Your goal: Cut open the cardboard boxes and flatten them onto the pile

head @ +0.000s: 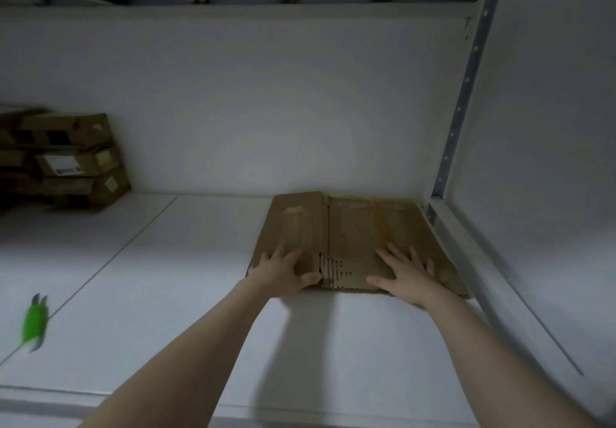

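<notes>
A flattened brown cardboard box (350, 227) lies on the white shelf surface (200, 261) in the back right corner. My left hand (285, 272) presses flat on its left panel, fingers spread and thumb near a torn patch of exposed corrugation. My right hand (405, 272) presses flat on the right panel, fingers spread. A green box cutter (34, 322) lies on the shelf at the far left, well away from both hands, its blade end pointing toward the back.
Several unopened cardboard boxes (70, 161) are stacked at the back left against the white wall. A perforated metal upright (456, 111) and a side panel close the right side. Shelf beams run overhead.
</notes>
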